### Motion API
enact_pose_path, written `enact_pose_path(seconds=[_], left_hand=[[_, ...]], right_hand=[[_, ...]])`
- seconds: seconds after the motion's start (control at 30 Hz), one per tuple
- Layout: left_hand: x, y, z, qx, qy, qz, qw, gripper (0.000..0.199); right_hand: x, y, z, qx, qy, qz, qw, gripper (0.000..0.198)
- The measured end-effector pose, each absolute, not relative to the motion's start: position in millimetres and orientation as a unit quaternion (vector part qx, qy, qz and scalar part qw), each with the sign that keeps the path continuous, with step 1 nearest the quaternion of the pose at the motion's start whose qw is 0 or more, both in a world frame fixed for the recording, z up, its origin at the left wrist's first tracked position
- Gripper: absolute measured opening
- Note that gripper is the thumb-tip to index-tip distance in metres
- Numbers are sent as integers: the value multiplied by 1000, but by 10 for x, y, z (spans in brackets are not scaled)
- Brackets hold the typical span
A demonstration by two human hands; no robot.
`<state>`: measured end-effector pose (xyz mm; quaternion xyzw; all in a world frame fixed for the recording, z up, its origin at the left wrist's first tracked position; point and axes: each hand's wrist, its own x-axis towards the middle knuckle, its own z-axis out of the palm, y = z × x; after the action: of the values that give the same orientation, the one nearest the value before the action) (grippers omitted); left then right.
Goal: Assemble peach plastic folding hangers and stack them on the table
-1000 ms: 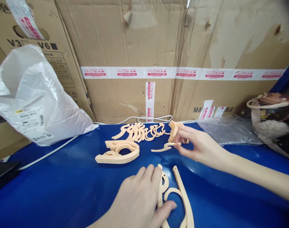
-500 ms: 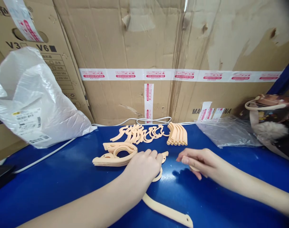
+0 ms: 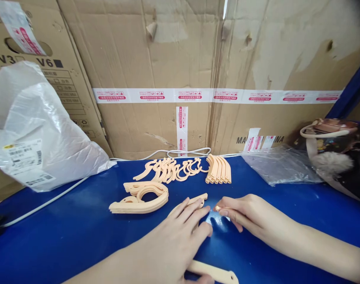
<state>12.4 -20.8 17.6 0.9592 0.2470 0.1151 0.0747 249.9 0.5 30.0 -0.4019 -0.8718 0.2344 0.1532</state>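
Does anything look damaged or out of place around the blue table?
Yes: the cardboard behind the blue table looks damaged, with peeled surface patches, a small torn flap near the top and a dark, torn-looking spot at upper right. On the table, the cream pieces show no obvious breakage.

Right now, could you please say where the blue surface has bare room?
Bare: left of the stacked pieces and left hand; also between right forearm and plastic sheet. Crowded: back middle, with hooked pieces and curved strips.

Slim gap, left hand (image 3: 182, 234) to right hand (image 3: 251, 213); strips (image 3: 218, 169) beyond
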Motion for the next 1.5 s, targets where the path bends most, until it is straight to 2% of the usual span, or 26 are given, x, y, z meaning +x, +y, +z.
enact_pose_path(seconds=[0.1,0.17,0.33,0.47,0.7,1.2,1.37,1.5], left_hand=[[139,-204,155,955,260,113,91,15],[162,-219,144,951,278,112,83,10],[183,-248,152,947,302,94,59,12],[187,-246,130,940,314,105,78,11],[198,-223,37,914,345,178,118,13],[209,-220,49,889,373,195,182,16],[202,-215,50,892,370,189,179,14],[197,-213,53,910,352,173,138,19]], right_hand=[[2460,-46,249,-438,-858,220,152,35],[2456,-77,220,-445,-856,210,159,35],[2489,-92,198,-422,-863,206,184,40],[2499,-68,201,-395,-868,225,202,35],[2513,-102,174,-401,-865,239,184,34],[2492,-105,182,-444,-830,275,195,35],[2489,-122,153,-413,-860,232,189,37],[2505,-124,106,-413,-883,142,170,40]])
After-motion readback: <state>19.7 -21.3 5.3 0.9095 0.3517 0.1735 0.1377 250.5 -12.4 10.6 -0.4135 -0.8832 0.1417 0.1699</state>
